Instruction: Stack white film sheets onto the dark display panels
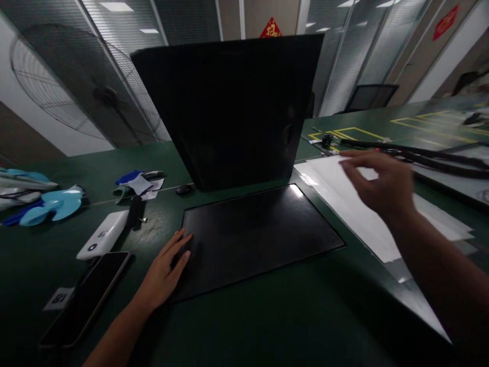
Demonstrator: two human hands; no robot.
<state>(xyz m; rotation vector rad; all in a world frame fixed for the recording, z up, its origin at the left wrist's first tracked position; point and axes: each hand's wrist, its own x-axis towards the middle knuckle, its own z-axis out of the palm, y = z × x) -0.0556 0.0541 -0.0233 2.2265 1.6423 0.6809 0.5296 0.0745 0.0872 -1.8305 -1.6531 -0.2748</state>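
A flat dark display panel (260, 234) lies on the green table in front of me. My left hand (164, 270) rests at its left edge, fingers stretched out and touching the panel. Raised to the right, my right hand (378, 183) is above white sheets (347, 204), thumb and forefinger brought together in a pinch. Whether anything thin sits between those fingertips cannot be made out. Behind the flat panel stands a large black screen-like panel (237, 117), leaning back; what supports it is hidden.
Left of me lie a phone (89, 300), a white device (103, 234), a small black mouse-like object (184, 189) and a light-blue fan-blade shape (57, 204). At right are black cables (424, 150) and a small circuit board (324, 142). A wire-guarded fan (76, 86) stands behind.
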